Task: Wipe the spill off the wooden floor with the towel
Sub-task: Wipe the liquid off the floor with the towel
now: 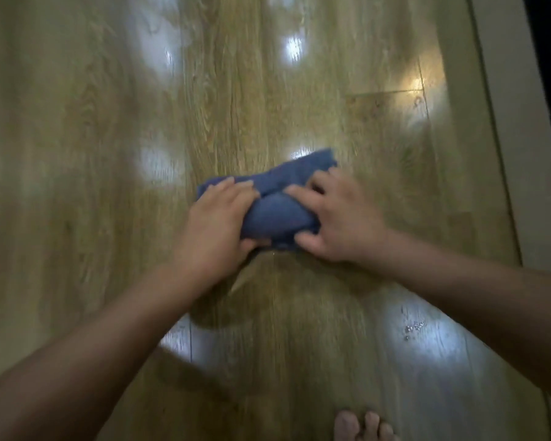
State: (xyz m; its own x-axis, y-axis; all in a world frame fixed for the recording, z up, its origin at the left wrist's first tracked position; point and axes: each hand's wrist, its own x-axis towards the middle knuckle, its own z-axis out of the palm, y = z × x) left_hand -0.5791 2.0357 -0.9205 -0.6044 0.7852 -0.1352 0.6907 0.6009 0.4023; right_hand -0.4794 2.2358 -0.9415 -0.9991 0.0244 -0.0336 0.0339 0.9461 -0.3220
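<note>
Left hand (pixel 218 218) and right hand (pixel 341 218) grip the bunched blue cloth towel (pixel 277 214) on the glossy wooden floor (pixel 109 154) — small clear droplets (pixel 413 327), nearer and right of the towel, look unwiped.

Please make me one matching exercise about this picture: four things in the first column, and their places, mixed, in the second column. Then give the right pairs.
1. bunched blue cloth towel
2. left hand
3. small clear water droplets
4. bare toes

A. at the bottom edge of the picture
B. gripping the towel's left end
C. on the brown wooden floor, gripped at both ends
D. on the floor at lower right, apart from the towel

Pairs: 1-C, 2-B, 3-D, 4-A
</note>
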